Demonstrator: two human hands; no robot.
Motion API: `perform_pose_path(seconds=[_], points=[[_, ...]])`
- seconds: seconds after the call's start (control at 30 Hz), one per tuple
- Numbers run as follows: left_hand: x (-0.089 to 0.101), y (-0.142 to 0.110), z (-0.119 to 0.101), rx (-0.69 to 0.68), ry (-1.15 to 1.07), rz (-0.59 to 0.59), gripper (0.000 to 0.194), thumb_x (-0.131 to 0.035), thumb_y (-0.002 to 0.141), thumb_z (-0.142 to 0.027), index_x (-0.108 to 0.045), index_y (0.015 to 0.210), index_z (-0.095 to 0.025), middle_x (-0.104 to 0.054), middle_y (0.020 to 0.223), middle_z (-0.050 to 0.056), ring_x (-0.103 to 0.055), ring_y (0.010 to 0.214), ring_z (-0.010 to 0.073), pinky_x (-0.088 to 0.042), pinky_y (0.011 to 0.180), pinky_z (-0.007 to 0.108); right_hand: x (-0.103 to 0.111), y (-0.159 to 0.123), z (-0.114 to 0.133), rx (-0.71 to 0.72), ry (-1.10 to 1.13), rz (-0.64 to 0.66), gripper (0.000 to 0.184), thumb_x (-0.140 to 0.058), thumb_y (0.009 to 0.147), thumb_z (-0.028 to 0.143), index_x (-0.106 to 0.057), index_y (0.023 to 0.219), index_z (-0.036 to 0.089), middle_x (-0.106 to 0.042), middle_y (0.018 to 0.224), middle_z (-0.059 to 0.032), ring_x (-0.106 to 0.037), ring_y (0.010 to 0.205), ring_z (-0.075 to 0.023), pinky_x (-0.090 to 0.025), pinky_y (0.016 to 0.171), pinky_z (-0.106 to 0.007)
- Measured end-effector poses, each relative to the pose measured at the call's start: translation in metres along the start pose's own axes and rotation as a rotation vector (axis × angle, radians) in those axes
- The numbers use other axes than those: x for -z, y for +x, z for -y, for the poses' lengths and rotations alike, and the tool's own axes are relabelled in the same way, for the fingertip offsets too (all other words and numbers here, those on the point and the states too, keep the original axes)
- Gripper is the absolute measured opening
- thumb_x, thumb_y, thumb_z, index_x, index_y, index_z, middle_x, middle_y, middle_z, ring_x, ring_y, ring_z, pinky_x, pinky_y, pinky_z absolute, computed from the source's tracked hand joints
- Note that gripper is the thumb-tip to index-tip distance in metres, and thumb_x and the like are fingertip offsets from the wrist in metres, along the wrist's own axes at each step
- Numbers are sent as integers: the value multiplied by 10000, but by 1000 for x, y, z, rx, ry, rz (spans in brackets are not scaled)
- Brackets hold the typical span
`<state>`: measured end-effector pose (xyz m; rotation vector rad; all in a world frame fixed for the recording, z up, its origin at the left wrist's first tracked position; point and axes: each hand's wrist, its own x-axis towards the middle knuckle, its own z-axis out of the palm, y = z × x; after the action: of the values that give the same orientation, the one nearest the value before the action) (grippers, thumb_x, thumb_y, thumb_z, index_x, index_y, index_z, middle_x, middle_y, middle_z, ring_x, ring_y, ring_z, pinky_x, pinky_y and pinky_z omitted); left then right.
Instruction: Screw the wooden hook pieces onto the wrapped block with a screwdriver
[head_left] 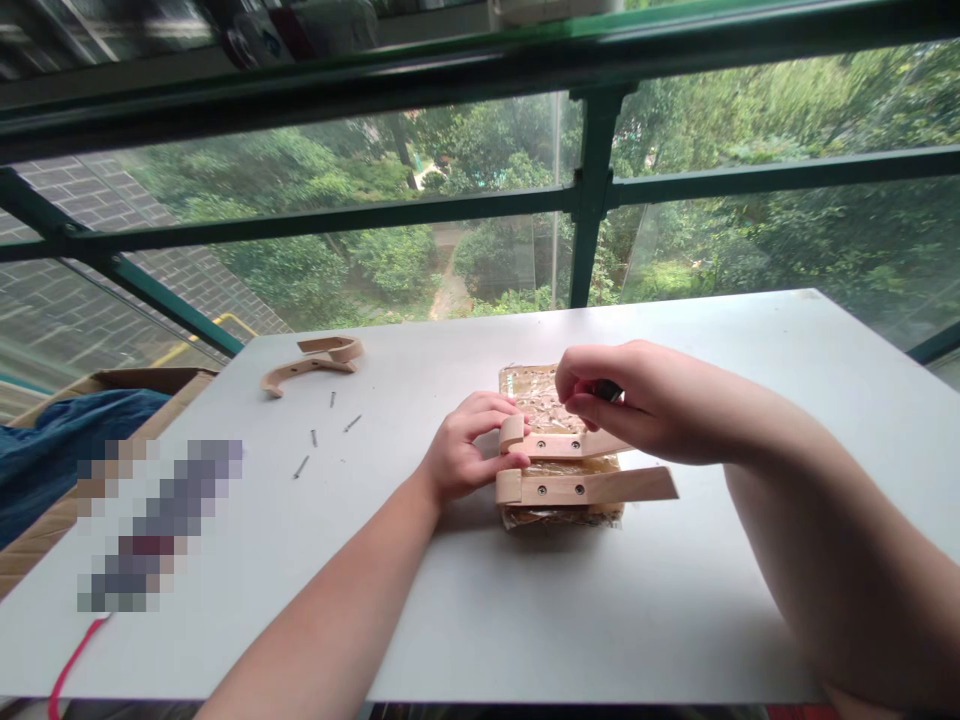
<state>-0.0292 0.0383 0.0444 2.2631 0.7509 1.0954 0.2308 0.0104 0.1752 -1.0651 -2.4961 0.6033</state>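
A block wrapped in clear plastic film (525,386) lies on the white table. Across it sit two curved wooden hooks: an upper wooden hook (559,446) and a lower wooden hook (555,489), each with two screws set in its face. My left hand (469,445) grips the curled left end of the upper hook, thumb below and fingers above. Over the block's upper right, my right hand (630,395) is closed round a tool with a dark handle (606,390). That tool's working end is hidden by the hand.
Two more wooden hooks (311,368) lie at the table's far left. Several loose screws (314,438) are scattered nearer to my left arm. A blurred-out object (154,535) with a red cord (71,665) lies at the left edge. Beside the table stands a cardboard box (142,385) with blue cloth.
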Motion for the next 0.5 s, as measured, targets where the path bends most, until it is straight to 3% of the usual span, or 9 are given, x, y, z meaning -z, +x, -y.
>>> perform_pose_path(seconds=[0.2,0.4,0.5], points=[[0,0,-1,15,8,10,272,-833,741,-358,-767,954,-202,-736,1043,108,-640,1110,277,-511,1016,449,-7,4,-3,55,106,40,93,-485,945,256,-566,924,216,-641,804,-1,-514,676,-123,-359,611,-247],[0,0,-2,20,14,7,273,-826,747,-378,-769,952,-206,-734,1044,108,-638,1108,274,-515,1011,444,-10,7,-3,9,105,38,108,-492,956,308,-552,929,223,-635,795,6,-507,657,-120,-362,596,-247],[0,0,-2,13,12,1,272,-826,747,-375,-766,951,-205,-737,1047,111,-640,1112,279,-511,1020,452,-6,5,-2,-28,138,53,157,-504,960,363,-515,1044,231,-658,829,-1,-526,655,-125,-383,594,-254]])
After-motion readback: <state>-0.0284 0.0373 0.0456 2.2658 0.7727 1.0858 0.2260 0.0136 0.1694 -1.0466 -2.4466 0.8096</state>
